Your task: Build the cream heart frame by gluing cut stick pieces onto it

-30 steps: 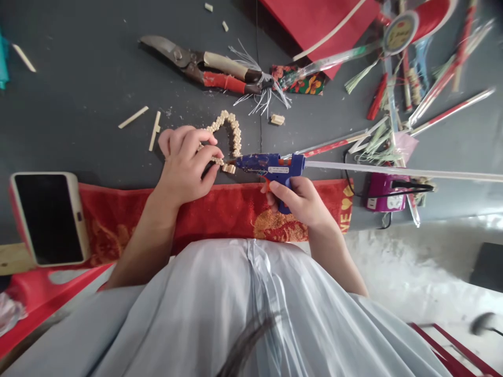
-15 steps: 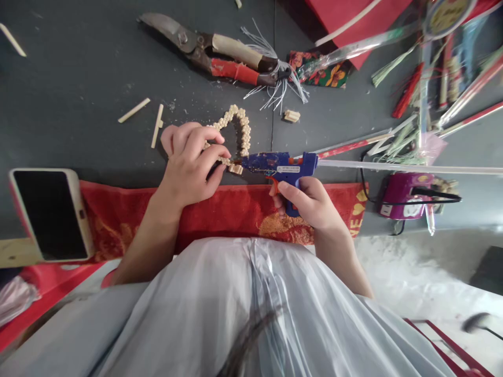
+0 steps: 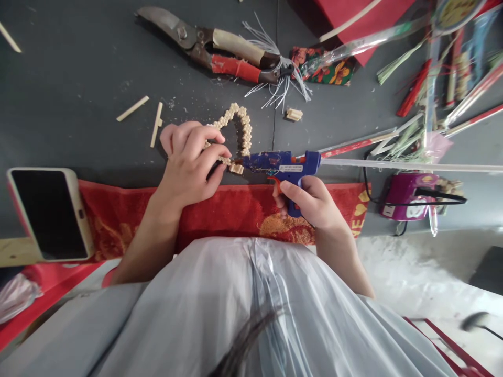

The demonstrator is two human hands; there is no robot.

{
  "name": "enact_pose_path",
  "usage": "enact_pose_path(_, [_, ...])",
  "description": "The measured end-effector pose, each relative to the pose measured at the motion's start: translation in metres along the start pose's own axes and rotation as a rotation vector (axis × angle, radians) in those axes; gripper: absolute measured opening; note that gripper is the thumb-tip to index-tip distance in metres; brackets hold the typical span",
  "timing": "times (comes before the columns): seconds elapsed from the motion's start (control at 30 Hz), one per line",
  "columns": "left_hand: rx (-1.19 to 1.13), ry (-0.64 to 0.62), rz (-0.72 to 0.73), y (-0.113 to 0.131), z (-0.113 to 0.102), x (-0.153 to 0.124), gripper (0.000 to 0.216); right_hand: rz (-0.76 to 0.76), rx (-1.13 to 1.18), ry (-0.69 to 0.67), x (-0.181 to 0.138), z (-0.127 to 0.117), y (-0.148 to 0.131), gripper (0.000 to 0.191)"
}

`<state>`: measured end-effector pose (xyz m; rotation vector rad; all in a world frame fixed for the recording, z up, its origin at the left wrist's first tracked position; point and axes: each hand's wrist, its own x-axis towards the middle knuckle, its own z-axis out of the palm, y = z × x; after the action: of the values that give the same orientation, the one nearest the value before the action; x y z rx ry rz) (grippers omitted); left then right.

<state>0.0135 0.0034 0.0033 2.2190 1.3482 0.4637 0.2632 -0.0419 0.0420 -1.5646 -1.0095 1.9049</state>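
Observation:
A pale, curved string of small clustered wooden pieces arches over the grey table. My left hand bends over its near left part, fingers closed on it and hiding some of it. My right hand grips a blue hot glue gun by its handle, fingers at the orange trigger. The gun's nozzle points left and meets the pale piece by my left fingertips; whether glue is coming out I cannot see. A long clear glue stick sticks out of the gun's back.
Pruning shears lie at the back beside white strings. Thin wooden sticks are left of my hand. A phone lies far left, a red towel along the front edge. Right: a purple power box with a black cord.
Both hands and the glue gun hold nearly the same position. The view has shifted very slightly.

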Motion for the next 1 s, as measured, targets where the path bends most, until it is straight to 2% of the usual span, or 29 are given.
enact_pose_path(0.63, [0.026,0.037,0.038,-0.0019,0.0018,-0.0009,0.013,-0.008,0.021,-0.019,0.0011,-0.0033,0.0068,0.053])
enact_pose_path(1.0, [-0.017,0.018,-0.005,-0.0007,0.0007,-0.0017,0.016,-0.001,0.03,-0.025,0.0022,-0.0041,0.008,0.052])
